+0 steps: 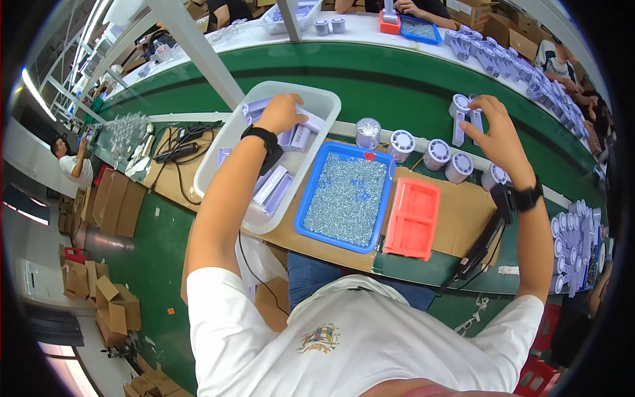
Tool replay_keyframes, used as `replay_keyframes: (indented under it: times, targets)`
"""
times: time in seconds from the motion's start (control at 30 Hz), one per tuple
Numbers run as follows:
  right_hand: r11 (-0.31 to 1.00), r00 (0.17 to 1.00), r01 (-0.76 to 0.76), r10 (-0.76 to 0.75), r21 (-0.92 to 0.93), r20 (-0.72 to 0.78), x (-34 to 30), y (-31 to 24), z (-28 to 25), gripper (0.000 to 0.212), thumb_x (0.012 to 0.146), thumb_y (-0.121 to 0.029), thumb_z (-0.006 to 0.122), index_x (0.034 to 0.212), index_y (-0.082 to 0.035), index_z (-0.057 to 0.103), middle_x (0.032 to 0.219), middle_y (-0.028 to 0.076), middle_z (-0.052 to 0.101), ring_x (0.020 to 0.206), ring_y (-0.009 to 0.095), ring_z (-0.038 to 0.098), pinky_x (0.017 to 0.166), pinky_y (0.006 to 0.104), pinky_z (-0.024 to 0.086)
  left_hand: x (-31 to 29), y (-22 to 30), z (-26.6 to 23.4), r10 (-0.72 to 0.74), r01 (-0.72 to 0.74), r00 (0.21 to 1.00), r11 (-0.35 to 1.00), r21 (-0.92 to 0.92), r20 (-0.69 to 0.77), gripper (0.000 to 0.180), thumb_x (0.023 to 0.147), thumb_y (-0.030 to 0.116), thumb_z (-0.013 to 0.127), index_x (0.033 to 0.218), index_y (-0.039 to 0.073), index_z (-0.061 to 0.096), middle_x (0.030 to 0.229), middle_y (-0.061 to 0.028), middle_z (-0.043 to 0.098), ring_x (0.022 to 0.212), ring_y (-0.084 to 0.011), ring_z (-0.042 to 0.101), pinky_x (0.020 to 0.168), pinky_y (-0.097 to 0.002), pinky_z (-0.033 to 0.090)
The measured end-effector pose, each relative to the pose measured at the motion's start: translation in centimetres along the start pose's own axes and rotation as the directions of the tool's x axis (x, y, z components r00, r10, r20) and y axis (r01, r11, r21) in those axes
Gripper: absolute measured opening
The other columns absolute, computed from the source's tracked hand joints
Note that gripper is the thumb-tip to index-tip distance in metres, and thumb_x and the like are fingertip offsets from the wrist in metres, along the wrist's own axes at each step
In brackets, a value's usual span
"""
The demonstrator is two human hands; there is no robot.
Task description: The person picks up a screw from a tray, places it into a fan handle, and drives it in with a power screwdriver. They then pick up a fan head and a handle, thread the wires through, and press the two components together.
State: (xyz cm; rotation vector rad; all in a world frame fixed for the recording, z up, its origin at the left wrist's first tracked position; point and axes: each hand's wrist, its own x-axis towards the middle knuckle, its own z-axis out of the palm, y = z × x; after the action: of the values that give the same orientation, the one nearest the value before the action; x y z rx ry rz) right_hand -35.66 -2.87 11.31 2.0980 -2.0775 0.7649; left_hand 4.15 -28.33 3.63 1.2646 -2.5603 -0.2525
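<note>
My left hand (280, 114) reaches into a white plastic bin (324, 99) of lavender plastic handle shells (272, 190). Its fingers curl down at a lavender handle shell (312, 120) near the bin's far right side; the fingertips are partly hidden. Farther right, my right hand (493, 129) is over the green belt, thumb and fingers apart. Beside its fingertips are lavender handheld fan parts (459, 106), a round head with long handle pieces. Several round lavender fan heads (436, 153) stand in a row along the bench.
In front of me, a blue tray (311, 228) holds many small screws (344, 202), with a red-orange fixture (415, 218) to its right. A black electric screwdriver (483, 245) lies near the right forearm. Cables (182, 149) lie left of the bin. Co-workers sit across the belt (397, 86).
</note>
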Motion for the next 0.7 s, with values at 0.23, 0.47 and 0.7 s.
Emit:
replay_keyframes:
  times: [0.23, 0.47, 0.7]
  targets:
    - [0.971, 0.992, 0.119, -0.105, 0.207, -0.076, -6.1, -5.6, -1.8, 0.039, 0.082, -0.015, 0.078, 0.115, -0.002, 0.06, 0.131, 0.017, 0.056, 0.125, 0.038, 0.053, 0.104, 0.0416, 0.043, -2.6, 0.6, -1.9, -0.095, 0.114, 0.991, 0.97, -0.215, 0.096, 0.042, 0.074, 0.019, 0.082, 0.112, 0.003, 0.073, 0.099, -0.0194, 0.074, 0.09, -0.0347, 0.071, 0.082, -0.0416, 0.058]
    - [0.924, 0.97, 0.242, -0.222, 0.296, -0.098, -8.1, -7.7, -0.9, 0.042, 0.079, -0.014, 0.081, 0.114, -0.003, 0.061, 0.133, 0.017, 0.054, 0.125, 0.038, 0.053, 0.104, 0.0434, 0.044, -6.7, 5.0, -2.8, 0.146, -0.139, 0.988, 0.981, 0.137, -0.041, 0.033, 0.075, 0.012, 0.076, 0.107, 0.005, 0.073, 0.09, -0.0152, 0.072, 0.083, -0.0338, 0.071, 0.075, -0.0422, 0.057]
    - [0.892, 0.961, 0.273, -0.267, 0.36, -0.066, -9.3, -9.3, 0.4, 0.059, 0.081, -0.017, 0.081, 0.131, -0.002, 0.054, 0.137, 0.019, 0.051, 0.127, 0.038, 0.052, 0.105, 0.0447, 0.044, -13.6, 16.4, -7.1, 0.306, -0.38, 0.86, 0.918, -0.111, -0.408, 0.034, 0.074, 0.009, 0.076, 0.108, 0.005, 0.07, 0.089, -0.0133, 0.07, 0.078, -0.0311, 0.069, 0.07, -0.038, 0.056]
